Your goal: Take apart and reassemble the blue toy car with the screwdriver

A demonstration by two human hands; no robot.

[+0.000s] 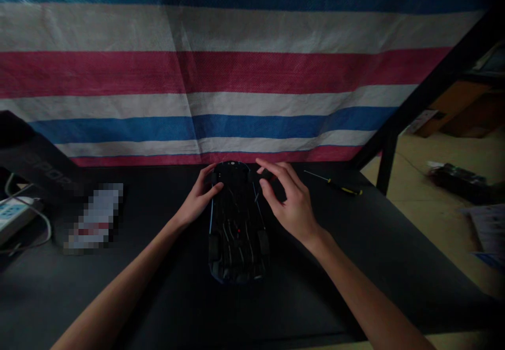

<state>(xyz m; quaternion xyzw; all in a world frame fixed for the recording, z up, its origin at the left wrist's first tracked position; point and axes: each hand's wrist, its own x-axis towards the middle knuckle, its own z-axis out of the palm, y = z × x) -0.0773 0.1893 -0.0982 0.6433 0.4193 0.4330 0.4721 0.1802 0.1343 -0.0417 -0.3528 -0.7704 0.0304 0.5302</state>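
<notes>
A dark toy car (236,223) lies upside down on the black table, its underside and wheels showing and a small red spot near its middle. My left hand (198,195) grips the car's left side by the far wheel, thumb over the edge of the underside; its other fingers are partly hidden. Beside the far right wheel, my right hand (290,197) is held with thumb and fingers apart, close to the car. Whether its fingertips touch the car is hard to tell in the dim light. A screwdriver (344,187) with a black and yellow handle rests to the right.
On the left of the table (165,308) lie a blurred-out flat object (98,216), a white power strip (18,216) with a cable, and a dark bag-like item (39,160). A striped tarp (244,71) hangs behind. Dark items sit on the floor at right.
</notes>
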